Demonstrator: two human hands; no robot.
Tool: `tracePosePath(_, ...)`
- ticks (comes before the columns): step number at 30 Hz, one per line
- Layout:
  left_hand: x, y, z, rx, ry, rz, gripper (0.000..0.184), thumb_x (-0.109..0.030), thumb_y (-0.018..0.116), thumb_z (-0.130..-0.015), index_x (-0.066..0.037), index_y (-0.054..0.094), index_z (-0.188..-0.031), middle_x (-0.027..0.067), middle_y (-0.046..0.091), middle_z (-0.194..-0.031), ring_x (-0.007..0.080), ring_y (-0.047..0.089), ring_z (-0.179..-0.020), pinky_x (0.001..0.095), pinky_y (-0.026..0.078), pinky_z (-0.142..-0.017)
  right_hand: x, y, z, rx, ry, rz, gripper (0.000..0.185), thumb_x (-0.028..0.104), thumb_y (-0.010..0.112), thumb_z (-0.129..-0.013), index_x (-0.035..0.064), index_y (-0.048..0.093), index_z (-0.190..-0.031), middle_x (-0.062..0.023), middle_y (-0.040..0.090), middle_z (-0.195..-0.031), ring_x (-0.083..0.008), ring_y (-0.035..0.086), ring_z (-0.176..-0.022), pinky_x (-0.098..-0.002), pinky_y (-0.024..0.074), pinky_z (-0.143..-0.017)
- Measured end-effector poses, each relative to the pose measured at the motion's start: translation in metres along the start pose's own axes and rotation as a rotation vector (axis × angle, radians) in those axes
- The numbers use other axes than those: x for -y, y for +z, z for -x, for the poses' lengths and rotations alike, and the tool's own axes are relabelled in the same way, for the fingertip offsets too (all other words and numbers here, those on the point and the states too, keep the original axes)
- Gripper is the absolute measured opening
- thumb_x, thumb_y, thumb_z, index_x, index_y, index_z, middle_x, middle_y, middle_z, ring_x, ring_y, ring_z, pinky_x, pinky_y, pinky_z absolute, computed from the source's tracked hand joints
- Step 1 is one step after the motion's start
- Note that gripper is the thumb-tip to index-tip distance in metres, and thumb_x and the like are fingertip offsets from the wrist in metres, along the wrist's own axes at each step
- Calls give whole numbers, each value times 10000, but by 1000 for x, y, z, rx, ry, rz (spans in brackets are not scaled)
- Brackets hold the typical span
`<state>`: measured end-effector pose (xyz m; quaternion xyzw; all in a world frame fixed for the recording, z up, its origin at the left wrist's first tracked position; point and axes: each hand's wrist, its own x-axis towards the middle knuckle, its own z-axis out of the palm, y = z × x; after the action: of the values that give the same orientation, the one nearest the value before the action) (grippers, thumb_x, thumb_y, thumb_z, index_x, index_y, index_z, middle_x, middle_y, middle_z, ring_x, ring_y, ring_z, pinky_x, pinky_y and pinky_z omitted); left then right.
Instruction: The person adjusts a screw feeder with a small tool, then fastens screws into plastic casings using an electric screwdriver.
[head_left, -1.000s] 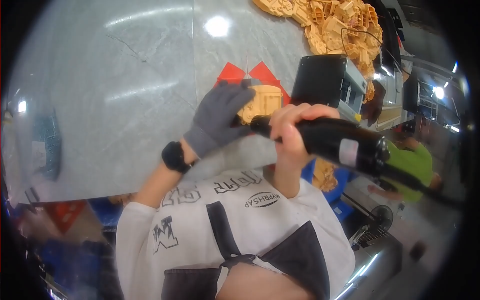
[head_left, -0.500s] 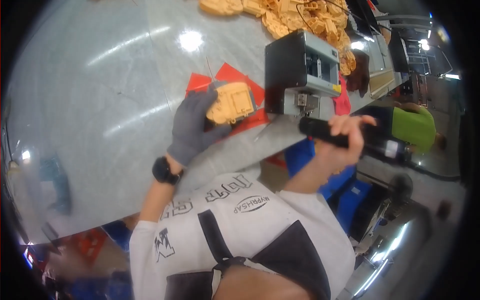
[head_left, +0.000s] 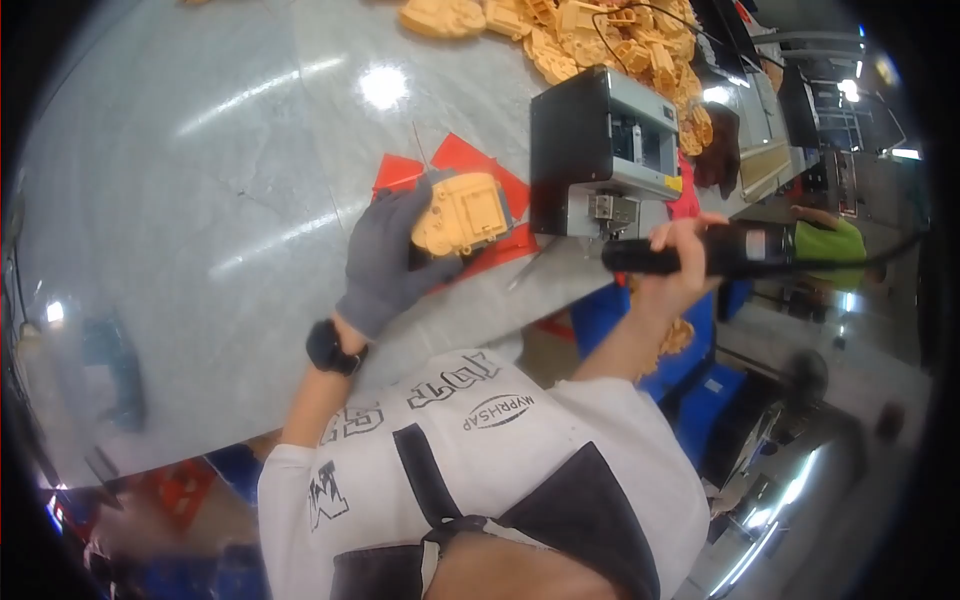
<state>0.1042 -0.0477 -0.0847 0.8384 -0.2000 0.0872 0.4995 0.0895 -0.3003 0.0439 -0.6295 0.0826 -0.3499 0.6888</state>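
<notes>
My left hand [head_left: 385, 262], in a grey glove, is wrapped round the left side of a yellow plastic housing [head_left: 462, 215]. A dark piece shows along the housing's right edge, and red sheets [head_left: 480, 168] lie beneath. My bare right hand [head_left: 683, 268] grips a black electric screwdriver [head_left: 738, 248] with a cord, held nearly level past the table edge. Its front end is just below a small metal block on the black-and-grey box-shaped machine [head_left: 572, 150], which looks like a screw feeder. Whether the two touch I cannot tell.
A heap of yellow plastic parts [head_left: 590, 40] lies at the back of the grey table [head_left: 230, 280]. Pink cloth [head_left: 686, 190] is behind the machine. Blue bins [head_left: 690, 380] stand below the table edge. A person in a green top [head_left: 830, 245] is at the far right.
The screwdriver has swung to a more level angle, its rear end rising along with its cord. My right hand has shifted slightly. My left hand and the yellow housing stay almost still.
</notes>
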Motion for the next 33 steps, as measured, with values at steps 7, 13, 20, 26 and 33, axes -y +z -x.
tracePosePath(7, 1, 1, -1, -18, 26, -13, 736, -393, 729, -648, -14, 455, -1217, 170, 535, -1176, 351, 509, -1071, 436, 381, -948, -2, 71, 42, 323, -46, -328, 393, -15, 531, -689, 13, 393, -1056, -79, 471, -626, -168, 479, -493, -322, 441, -534)
tracePosePath(13, 4, 0, 2, -5, -13, -6, 731, -382, 733, -642, -11, 455, -1208, 164, 532, -1182, 359, 503, -1074, 427, 389, -939, -19, 114, 33, 467, 44, -317, 374, -3, 497, -715, 31, 412, -1078, -89, 470, -656, -173, 453, -530, -318, 396, -556)
tracePosePath(20, -1, -2, -2, -40, -31, 64, 734, -360, 738, -633, -15, 448, -1212, 160, 544, -1158, 355, 513, -1045, 420, 406, -904, -23, 138, 27, 443, 81, -334, 344, -32, 570, -709, 14, 420, -1015, -79, 532, -637, -135, 516, -525, -262, 448, -544)
tracePosePath(26, -2, -5, -4, -4, -51, 63, 721, -333, 737, -623, -38, 453, -1217, 152, 546, -1153, 349, 517, -1030, 412, 414, -887, -35, 142, 27, 453, 123, -227, 332, -72, 578, -673, 8, 446, -967, -52, 536, -631, -107, 520, -516, -234, 445, -522)
tracePosePath(33, -4, -6, -6, -5, -50, 71, 730, -292, 746, -605, -42, 452, -1226, 139, 550, -1153, 342, 517, -1028, 410, 415, -888, -33, 148, 24, 481, 184, -217, 312, -102, 584, -640, 13, 477, -910, -35, 545, -652, -91, 533, -541, -217, 450, -525)
